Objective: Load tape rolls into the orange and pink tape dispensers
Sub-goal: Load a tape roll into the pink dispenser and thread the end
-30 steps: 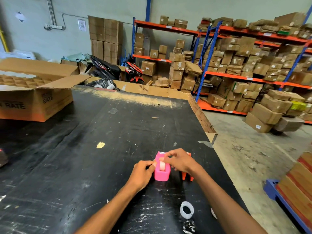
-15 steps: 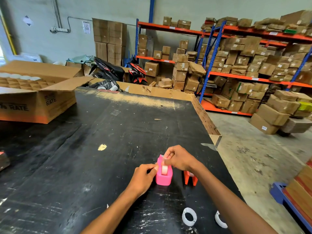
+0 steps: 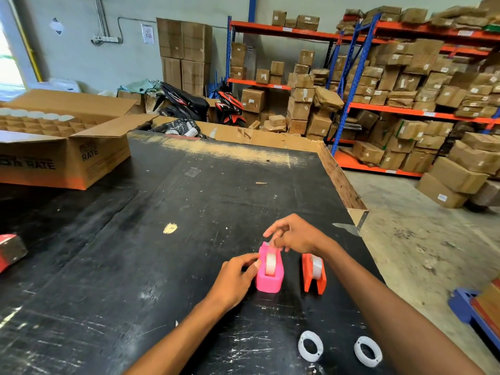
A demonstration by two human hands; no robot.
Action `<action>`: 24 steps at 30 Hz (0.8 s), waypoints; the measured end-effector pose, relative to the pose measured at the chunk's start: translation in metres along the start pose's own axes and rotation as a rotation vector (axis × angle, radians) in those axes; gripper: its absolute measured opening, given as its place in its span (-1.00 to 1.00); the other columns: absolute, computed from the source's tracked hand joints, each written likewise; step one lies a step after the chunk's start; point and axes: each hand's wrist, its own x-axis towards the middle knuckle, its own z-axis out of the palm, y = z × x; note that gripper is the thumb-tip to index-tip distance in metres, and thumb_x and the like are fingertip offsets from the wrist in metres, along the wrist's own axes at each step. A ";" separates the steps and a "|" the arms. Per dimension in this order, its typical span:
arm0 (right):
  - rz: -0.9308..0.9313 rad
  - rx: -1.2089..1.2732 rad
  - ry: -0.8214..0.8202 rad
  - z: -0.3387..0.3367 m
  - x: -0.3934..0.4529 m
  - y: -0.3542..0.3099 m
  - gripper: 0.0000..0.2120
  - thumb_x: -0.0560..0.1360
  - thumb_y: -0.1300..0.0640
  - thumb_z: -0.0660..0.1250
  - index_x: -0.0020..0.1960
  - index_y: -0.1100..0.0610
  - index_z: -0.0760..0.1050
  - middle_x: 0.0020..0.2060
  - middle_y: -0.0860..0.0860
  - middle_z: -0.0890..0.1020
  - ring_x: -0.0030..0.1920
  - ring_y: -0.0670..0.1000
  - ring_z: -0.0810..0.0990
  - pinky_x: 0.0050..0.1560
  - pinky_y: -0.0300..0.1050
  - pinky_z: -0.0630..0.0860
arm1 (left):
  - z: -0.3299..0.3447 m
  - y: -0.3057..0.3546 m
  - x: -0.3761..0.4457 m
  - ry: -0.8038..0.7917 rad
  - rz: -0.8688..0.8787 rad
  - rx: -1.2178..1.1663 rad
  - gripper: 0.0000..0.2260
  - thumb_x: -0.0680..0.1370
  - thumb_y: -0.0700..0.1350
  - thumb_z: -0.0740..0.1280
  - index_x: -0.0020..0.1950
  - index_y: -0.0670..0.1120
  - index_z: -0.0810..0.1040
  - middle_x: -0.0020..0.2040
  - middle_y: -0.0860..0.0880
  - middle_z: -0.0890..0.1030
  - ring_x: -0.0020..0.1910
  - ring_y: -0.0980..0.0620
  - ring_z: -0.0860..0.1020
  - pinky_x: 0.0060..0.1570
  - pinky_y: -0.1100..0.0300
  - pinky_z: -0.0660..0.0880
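On the black worktop stands the pink dispenser with a tape roll seated in it. The left hand presses its fingers against the dispenser's left side, steadying it. The right hand hovers over the dispenser's far end, thumb and finger pinched narrow, apparently on the tape's end. Just to the right stands the orange dispenser, holding its own roll. Two loose rolls lie flat near the worktop's near edge.
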 end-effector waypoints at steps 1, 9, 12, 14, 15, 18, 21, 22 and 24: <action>0.000 -0.006 -0.009 -0.001 0.001 0.000 -0.80 0.42 0.41 0.34 -0.03 0.22 0.63 -0.35 0.04 0.62 -0.30 -0.03 0.57 -0.33 -0.25 0.51 | 0.000 0.000 0.000 -0.005 0.014 0.006 -0.72 0.60 -0.09 0.25 0.29 0.02 0.57 0.08 0.14 0.69 0.03 0.27 0.61 -0.04 0.59 0.39; -0.002 -0.181 -0.159 -0.002 0.006 -0.003 -0.87 0.41 0.35 0.36 -0.12 0.17 0.62 -0.35 0.02 0.60 -0.30 0.05 0.59 -0.10 0.03 0.62 | -0.004 0.003 0.002 -0.039 0.020 0.046 -0.73 0.59 -0.13 0.25 0.26 -0.01 0.59 0.04 0.14 0.68 0.05 0.27 0.59 0.08 0.42 0.44; -0.011 -0.199 -0.172 -0.001 0.003 -0.009 -0.83 0.43 0.35 0.35 -0.23 0.10 0.52 -0.34 0.05 0.63 -0.41 -0.03 0.60 -0.29 -0.16 0.58 | -0.005 0.002 0.003 -0.050 0.006 0.073 -0.73 0.59 -0.11 0.26 0.26 -0.04 0.60 0.12 0.10 0.68 0.13 0.23 0.59 0.21 0.30 0.46; -0.018 -0.180 -0.156 -0.001 0.000 -0.011 -0.82 0.43 0.37 0.33 -0.24 0.11 0.49 -0.40 0.05 0.63 -0.45 -0.05 0.61 -0.29 -0.16 0.58 | -0.006 0.001 0.005 -0.060 -0.001 0.080 -0.73 0.59 -0.10 0.26 0.26 -0.04 0.59 0.14 0.08 0.68 0.16 0.21 0.59 0.25 0.23 0.46; -0.028 -0.171 -0.148 -0.001 -0.001 -0.011 -0.82 0.43 0.38 0.33 -0.23 0.12 0.48 -0.41 0.05 0.64 -0.45 -0.05 0.62 -0.27 -0.13 0.60 | -0.006 0.001 0.006 -0.066 -0.003 0.081 -0.73 0.59 -0.09 0.26 0.26 -0.04 0.59 0.14 0.08 0.68 0.15 0.21 0.59 0.25 0.23 0.47; -0.053 -0.164 -0.130 -0.002 -0.003 -0.011 -0.83 0.40 0.41 0.32 -0.15 0.17 0.52 -0.37 0.08 0.64 -0.41 -0.01 0.63 -0.25 -0.11 0.63 | -0.006 0.001 0.006 -0.071 0.006 0.091 -0.73 0.59 -0.09 0.26 0.26 -0.03 0.60 0.12 0.09 0.69 0.14 0.22 0.59 0.22 0.24 0.47; -0.075 -0.188 -0.129 -0.003 -0.003 -0.011 -0.77 0.40 0.42 0.29 -0.01 0.24 0.60 -0.33 0.12 0.62 -0.41 -0.02 0.62 -0.29 -0.17 0.61 | -0.006 0.001 0.006 -0.071 0.011 0.102 -0.73 0.58 -0.10 0.26 0.25 -0.03 0.60 0.10 0.09 0.70 0.12 0.22 0.60 0.20 0.25 0.48; -0.078 -0.190 -0.132 -0.005 -0.004 -0.011 -0.77 0.40 0.42 0.29 0.00 0.26 0.62 -0.33 0.13 0.62 -0.41 -0.01 0.61 -0.29 -0.18 0.61 | -0.007 0.001 0.005 -0.073 0.012 0.103 -0.73 0.58 -0.09 0.26 0.26 -0.02 0.60 0.10 0.09 0.70 0.12 0.22 0.61 0.20 0.25 0.48; -0.070 -0.163 -0.126 -0.008 -0.003 -0.011 -0.80 0.40 0.42 0.31 -0.03 0.28 0.62 -0.32 0.14 0.64 -0.38 0.00 0.63 -0.28 -0.20 0.61 | -0.008 0.001 0.005 -0.080 0.019 0.107 -0.72 0.59 -0.09 0.26 0.28 -0.01 0.57 0.11 0.08 0.69 0.12 0.21 0.61 0.19 0.25 0.48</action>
